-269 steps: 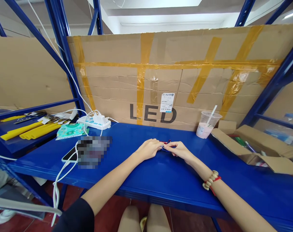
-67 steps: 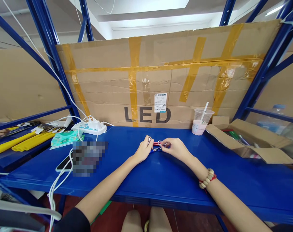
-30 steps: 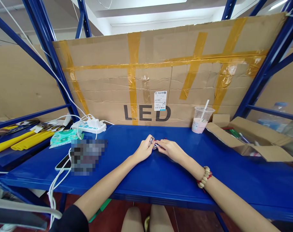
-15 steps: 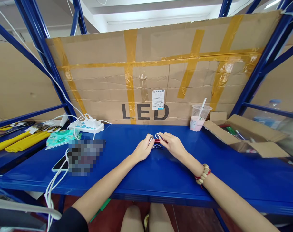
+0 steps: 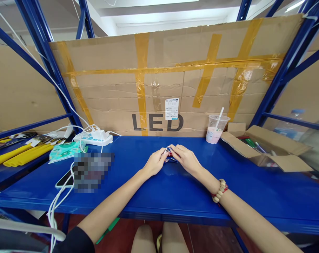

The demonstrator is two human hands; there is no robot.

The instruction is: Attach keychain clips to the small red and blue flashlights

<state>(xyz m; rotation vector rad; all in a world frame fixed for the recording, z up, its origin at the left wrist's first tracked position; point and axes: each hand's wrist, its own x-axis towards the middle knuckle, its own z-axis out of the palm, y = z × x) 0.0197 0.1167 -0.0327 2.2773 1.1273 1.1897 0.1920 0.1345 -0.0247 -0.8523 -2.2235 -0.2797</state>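
Over the middle of the blue tabletop (image 5: 138, 182), both hands meet at small metal parts. My left hand (image 5: 155, 162) is closed, thumb and fingers pinching a small silver clasp-like piece (image 5: 165, 151), mostly covered. Fingers of my right hand (image 5: 185, 158) close on a silver split ring (image 5: 168, 148), which meets the silver piece. A short red piece (image 5: 170, 154) shows between the hands; I cannot tell whether it is joined to the ring. Just below lies a small dark, shiny piece (image 5: 173, 160), partly hidden by the fingers.
At the back right stand a plastic cup (image 5: 214, 130) with a straw and an open cardboard box (image 5: 254, 151) holding pens. To the left are a power strip (image 5: 96, 139), a green packet (image 5: 63, 151), a phone (image 5: 62, 181) and white cables (image 5: 53, 207). A cardboard sheet (image 5: 109, 95) closes the back.
My right hand has moved slightly left, bringing the ring up against the silver piece in my left hand. Less of the red piece shows between the hands.
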